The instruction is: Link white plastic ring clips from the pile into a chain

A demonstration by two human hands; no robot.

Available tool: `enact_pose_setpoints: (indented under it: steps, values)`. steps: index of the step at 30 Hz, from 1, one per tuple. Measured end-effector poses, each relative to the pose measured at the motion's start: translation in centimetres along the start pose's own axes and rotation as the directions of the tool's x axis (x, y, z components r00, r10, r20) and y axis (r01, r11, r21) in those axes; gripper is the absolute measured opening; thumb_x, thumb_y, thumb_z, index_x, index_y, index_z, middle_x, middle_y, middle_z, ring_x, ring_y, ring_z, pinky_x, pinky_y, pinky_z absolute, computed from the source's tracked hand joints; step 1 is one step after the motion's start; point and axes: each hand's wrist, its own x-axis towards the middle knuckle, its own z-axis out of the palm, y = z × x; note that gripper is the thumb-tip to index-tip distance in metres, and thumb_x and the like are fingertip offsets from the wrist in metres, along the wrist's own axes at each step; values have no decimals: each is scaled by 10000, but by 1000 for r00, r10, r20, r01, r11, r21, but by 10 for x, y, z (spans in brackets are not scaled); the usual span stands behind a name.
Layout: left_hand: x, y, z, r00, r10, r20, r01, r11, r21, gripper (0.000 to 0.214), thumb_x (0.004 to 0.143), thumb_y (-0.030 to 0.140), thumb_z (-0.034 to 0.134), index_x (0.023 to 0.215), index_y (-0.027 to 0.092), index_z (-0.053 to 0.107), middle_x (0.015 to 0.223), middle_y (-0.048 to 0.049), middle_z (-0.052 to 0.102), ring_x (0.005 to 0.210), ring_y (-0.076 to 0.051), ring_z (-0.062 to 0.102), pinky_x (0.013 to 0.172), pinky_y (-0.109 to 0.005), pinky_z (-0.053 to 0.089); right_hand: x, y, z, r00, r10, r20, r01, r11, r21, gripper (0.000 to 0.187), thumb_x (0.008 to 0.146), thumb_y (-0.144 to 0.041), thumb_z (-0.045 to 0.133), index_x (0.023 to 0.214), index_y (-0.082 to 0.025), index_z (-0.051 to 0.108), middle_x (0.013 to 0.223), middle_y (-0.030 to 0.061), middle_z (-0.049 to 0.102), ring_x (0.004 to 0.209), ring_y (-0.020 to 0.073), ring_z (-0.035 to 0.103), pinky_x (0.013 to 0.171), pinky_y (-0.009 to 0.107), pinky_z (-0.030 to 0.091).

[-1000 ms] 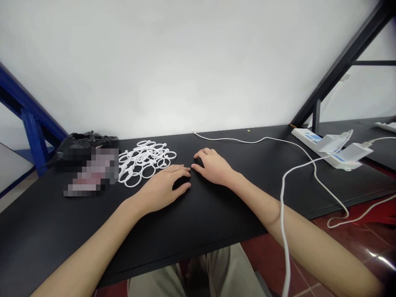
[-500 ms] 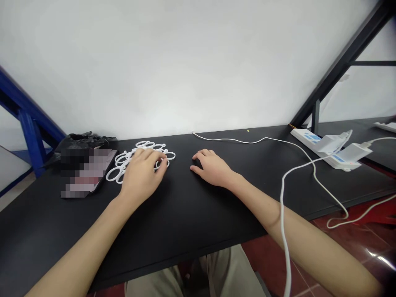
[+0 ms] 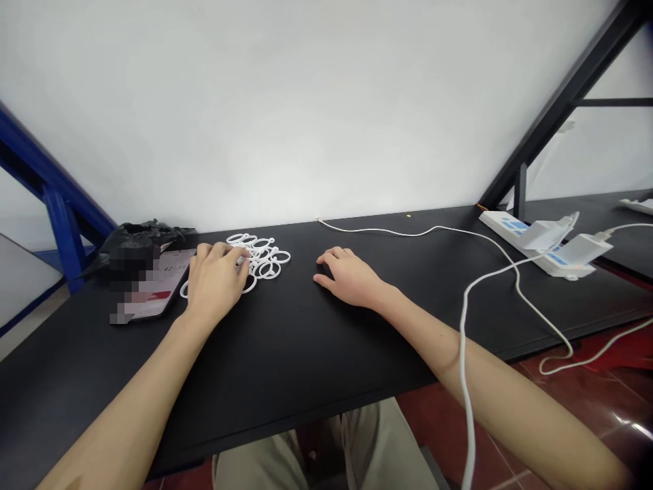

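My left hand [image 3: 211, 279] is over the left side of a pile of white plastic rings with small eyelets, like curtain rings [image 3: 269, 269]. Its fingers bend down over the rings, and a gap shows between thumb and forefinger. Some rings are hidden under the hand, and no ring is visibly lifted. To the right of the pile, my right hand [image 3: 349, 275] rests on the black table [image 3: 306, 354]. Its thumb and forefinger are apart with nothing between them.
A phone [image 3: 158, 292], partly blurred out, and a crumpled black plastic bag [image 3: 145, 238] are at the left. On the right sits a white power strip [image 3: 510, 228] with plugged-in chargers [image 3: 584, 253]. A white cable [image 3: 465, 340] runs across my right forearm.
My left hand has moved left across the pile, uncovering rings on its right side. The right hand has stayed in place. The view has shifted slightly.
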Motion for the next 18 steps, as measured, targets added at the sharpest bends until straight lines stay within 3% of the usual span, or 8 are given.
enact_pose_setpoints:
  steps: [6, 9, 12, 15, 18]
  values:
    - [-1, -1, 2, 995, 71, -75, -68, 997, 40, 256, 920, 348, 448, 905, 233, 677, 1067, -137, 609, 1003, -349, 505, 774, -485, 448, -1, -1, 0, 1000, -8, -1, 8, 1000, 14, 387, 944, -371, 533, 1247, -140, 599, 1312, 156, 561, 1192, 314, 520, 1012, 447, 442]
    - [-2, 6, -3, 987, 106, -123, -109, 994, -23, 220, 926, 324, 468, 931, 233, 668, 1116, -116, 613, 1044, -333, 492, 833, -491, 443, -1, -1, 2, 1000, -11, -19, 12, 999, 37, 377, 936, -361, 550, 1240, -142, 597, 1285, 163, 572, 1194, 317, 525, 1007, 460, 445]
    - [-4, 21, -11, 961, 216, -171, -240, 962, -132, 194, 943, 278, 475, 927, 229, 662, 1141, -79, 651, 1060, -298, 483, 908, -489, 423, -1, -2, 7, 994, -27, -109, 44, 986, 159, 442, 920, -348, 578, 1312, -150, 529, 1282, 164, 563, 1178, 296, 555, 986, 453, 467]
    - [-7, 38, -18, 920, 359, -155, -389, 885, -257, 187, 964, 231, 461, 922, 230, 643, 1106, -36, 693, 1016, -251, 489, 932, -444, 420, 0, -6, 12, 966, -98, -239, 186, 906, 380, 447, 911, -310, 587, 1328, -186, 486, 1271, 121, 567, 979, 190, 651, 904, 365, 519]
    - [-10, 49, -20, 901, 420, -105, -427, 824, -372, 178, 973, 208, 444, 931, 225, 616, 1053, -25, 707, 976, -225, 491, 905, -388, 434, 1, -10, 15, 941, -143, -306, 285, 822, 492, 323, 906, -219, 556, 1228, -199, 545, 1110, 55, 646, 761, 113, 648, 789, 296, 533]
